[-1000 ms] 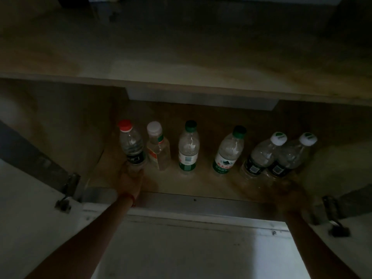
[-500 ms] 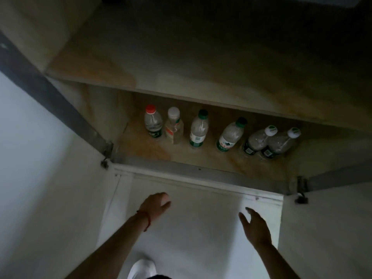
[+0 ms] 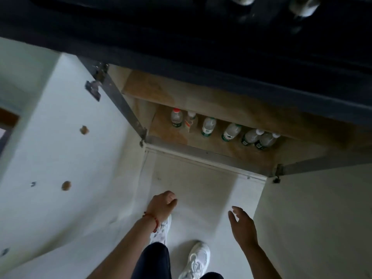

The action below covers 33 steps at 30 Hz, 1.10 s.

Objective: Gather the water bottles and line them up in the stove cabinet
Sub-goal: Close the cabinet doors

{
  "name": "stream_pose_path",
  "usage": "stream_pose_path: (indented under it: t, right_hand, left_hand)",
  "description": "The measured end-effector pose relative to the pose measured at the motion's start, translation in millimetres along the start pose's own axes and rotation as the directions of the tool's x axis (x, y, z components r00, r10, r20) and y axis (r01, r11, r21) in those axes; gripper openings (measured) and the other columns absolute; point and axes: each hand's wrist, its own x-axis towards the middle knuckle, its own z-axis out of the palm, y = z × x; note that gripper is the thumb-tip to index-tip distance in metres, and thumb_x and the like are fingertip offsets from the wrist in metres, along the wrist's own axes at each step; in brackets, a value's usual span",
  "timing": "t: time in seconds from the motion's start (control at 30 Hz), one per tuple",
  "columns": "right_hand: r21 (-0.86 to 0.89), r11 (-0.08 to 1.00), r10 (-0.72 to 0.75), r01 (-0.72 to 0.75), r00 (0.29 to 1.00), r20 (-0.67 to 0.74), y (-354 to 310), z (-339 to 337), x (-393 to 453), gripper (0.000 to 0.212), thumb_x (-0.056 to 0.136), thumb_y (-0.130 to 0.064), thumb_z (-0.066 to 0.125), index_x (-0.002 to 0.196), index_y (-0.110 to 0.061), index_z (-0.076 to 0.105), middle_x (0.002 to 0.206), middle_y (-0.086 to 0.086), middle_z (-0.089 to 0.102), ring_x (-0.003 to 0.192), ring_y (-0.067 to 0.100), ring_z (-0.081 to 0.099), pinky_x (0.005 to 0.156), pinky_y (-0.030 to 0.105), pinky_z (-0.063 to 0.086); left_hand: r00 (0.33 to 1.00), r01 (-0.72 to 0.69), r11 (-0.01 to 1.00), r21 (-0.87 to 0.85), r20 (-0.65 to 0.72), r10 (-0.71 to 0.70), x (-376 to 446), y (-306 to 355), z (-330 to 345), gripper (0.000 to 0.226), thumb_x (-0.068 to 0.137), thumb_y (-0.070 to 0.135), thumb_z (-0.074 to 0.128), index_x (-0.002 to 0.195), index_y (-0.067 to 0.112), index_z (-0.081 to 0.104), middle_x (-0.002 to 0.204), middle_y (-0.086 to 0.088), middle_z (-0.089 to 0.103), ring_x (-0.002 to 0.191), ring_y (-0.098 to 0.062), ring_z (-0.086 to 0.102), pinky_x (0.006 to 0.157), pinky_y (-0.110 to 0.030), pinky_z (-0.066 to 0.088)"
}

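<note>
Six water bottles [image 3: 209,127] stand in a row on the cabinet's [image 3: 225,156] lower shelf, caps on, contents clear; the two rightmost touch. Your left hand [image 3: 162,205] hangs loosely curled, holding nothing. Your right hand [image 3: 243,225] is open, fingers spread, empty. Both are well apart from the bottles, above the floor.

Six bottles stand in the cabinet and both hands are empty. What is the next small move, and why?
Probably swing the left door shut. The bottles already stand in a row on the cabinet floor, and both the left hand and right hand are free.
</note>
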Motion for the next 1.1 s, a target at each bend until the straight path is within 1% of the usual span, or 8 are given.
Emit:
stream_pose_path:
  t: [0.17,0.27,0.57,0.67,0.8,0.9,1.0,1.1]
  right_hand:
    - [0.094,0.995,0.044,-0.039,0.998,-0.054,-30.1,-58.7,-75.2,0.033,0.092,-0.026,0.048,0.12,-0.011,0.057,0.121,0.009,0.064,0.109,0.024,0.06,0.091,0.029,0.043]
    - [0.123,0.992,0.035,-0.025,0.997,-0.074,-42.8,-100.3,-117.4,0.034,0.092,-0.025,0.048,0.121,-0.011,0.057,0.122,0.01,0.064,0.11,0.023,0.06,0.09,0.028,0.043]
    - [0.14,0.98,-0.1,0.143,0.956,-0.275,-63.0,-205.4,-209.4,0.033,0.092,-0.023,0.049,0.121,-0.011,0.057,0.123,0.01,0.063,0.11,0.029,0.061,0.089,0.034,0.047]
    - [0.124,0.979,-0.094,0.16,0.903,-0.42,-53.7,-231.9,-223.3,0.033,0.09,-0.021,0.052,0.121,-0.009,0.058,0.121,0.015,0.064,0.105,0.034,0.062,0.088,0.04,0.05]
    - [0.094,0.99,-0.036,0.109,0.819,-0.573,-34.3,-258.0,-235.6,0.035,0.088,-0.018,0.053,0.118,-0.002,0.059,0.118,0.024,0.061,0.111,0.041,0.054,0.094,0.047,0.043]
    - [-0.013,0.999,-0.039,0.039,0.783,-0.621,-21.8,-265.8,-238.4,0.047,0.08,-0.026,0.045,0.118,-0.002,0.057,0.128,0.024,0.056,0.127,0.039,0.043,0.104,0.05,0.032]
    - [-0.075,0.996,-0.002,-0.055,0.789,-0.615,-14.3,-267.6,-236.4,0.052,0.082,-0.029,0.044,0.127,-0.005,0.05,0.143,0.023,0.04,0.138,0.038,0.027,0.11,0.051,0.022]
    - [0.058,0.991,0.133,-0.121,0.824,-0.551,-12.7,-266.6,-231.1,0.052,0.087,-0.015,0.053,0.136,-0.005,0.038,0.15,0.022,0.025,0.136,0.042,0.026,0.106,0.052,0.029]
  left_hand:
    - [0.998,0.022,0.999,-0.028,-0.057,-0.023,-84.9,33.3,-29.4,0.023,0.087,0.018,0.055,0.106,0.007,0.063,0.097,-0.004,0.069,0.098,-0.018,0.066,0.088,-0.017,0.047]
    - [0.998,-0.013,0.999,0.036,-0.066,0.015,-134.8,61.1,-52.3,0.025,0.088,0.02,0.055,0.109,0.009,0.062,0.104,-0.004,0.07,0.099,-0.018,0.065,0.081,-0.015,0.045]
    - [0.977,-0.156,0.98,0.12,-0.129,0.171,-223.8,130.5,-106.7,0.03,0.087,0.026,0.055,0.113,0.013,0.059,0.112,-0.008,0.068,0.101,-0.021,0.064,0.09,-0.03,0.05]
    - [0.938,-0.251,0.954,0.166,-0.2,0.282,-233.1,141.2,-121.9,0.032,0.086,0.023,0.057,0.116,0.01,0.059,0.117,-0.008,0.065,0.109,-0.021,0.06,0.092,-0.03,0.046]
    - [0.827,-0.314,0.91,0.27,-0.394,0.402,-236.7,151.9,-158.0,0.034,0.084,0.016,0.059,0.117,0.006,0.057,0.123,-0.015,0.06,0.118,-0.03,0.052,0.097,-0.038,0.044]
    - [0.736,-0.241,0.909,0.34,-0.546,0.4,-232.2,146.2,-186.2,0.035,0.082,0.01,0.06,0.116,0.001,0.057,0.126,-0.02,0.057,0.124,-0.036,0.046,0.102,-0.045,0.04]
    - [0.709,-0.089,0.938,0.336,-0.64,0.297,-224.3,121.9,-206.9,0.044,0.079,0.01,0.062,0.122,0.004,0.054,0.139,-0.018,0.048,0.135,-0.035,0.035,0.107,-0.051,0.032]
    - [0.711,0.051,0.966,0.255,-0.688,0.145,-224.9,95.8,-216.7,0.055,0.078,0.009,0.062,0.131,0.007,0.045,0.146,-0.016,0.038,0.138,-0.035,0.028,0.108,-0.054,0.028]
